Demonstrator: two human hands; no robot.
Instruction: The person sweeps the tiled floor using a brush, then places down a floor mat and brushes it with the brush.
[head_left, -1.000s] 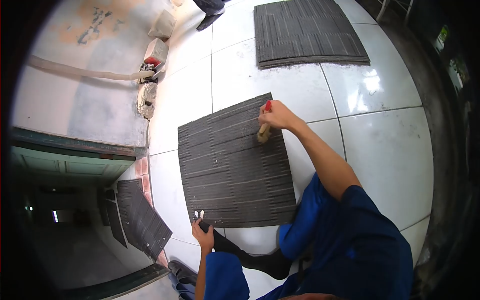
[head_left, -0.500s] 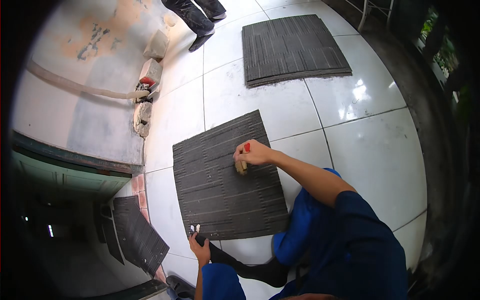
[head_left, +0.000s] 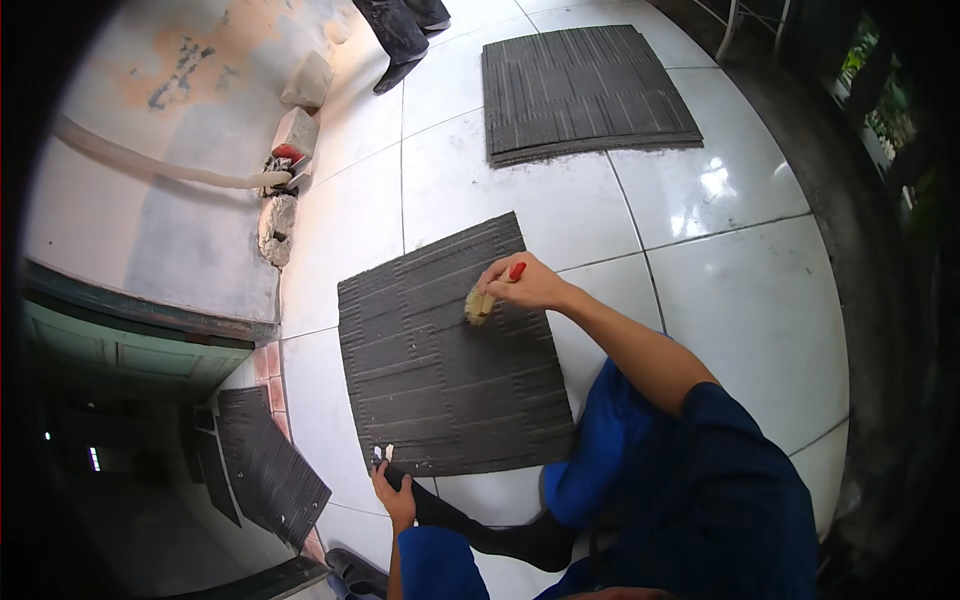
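A dark grey ribbed panel (head_left: 455,390) lies flat on the tiled floor in front of me. My right hand (head_left: 525,283) is closed around a paintbrush (head_left: 483,303) with a red-tipped handle, its pale bristles at the panel's upper right part. At the panel's lower left corner is my left hand (head_left: 393,497), thumb apart from the fingers, beside the toe of my dark-socked foot (head_left: 450,515). Two small white bits (head_left: 389,452) show by its fingertips; whether the fingers touch them I cannot tell.
A stack of similar panels (head_left: 590,90) lies farther up the floor. More ribbed panels (head_left: 270,465) lean near the doorway on the left. Another person's legs (head_left: 395,40) are at the top. Rough blocks (head_left: 295,135) and a pale hose (head_left: 170,165) are along the wall.
The brush has tilted in my right hand, its red handle end swinging to the right and its bristles now farther up and left on the panel. My left hand stays at the corner.
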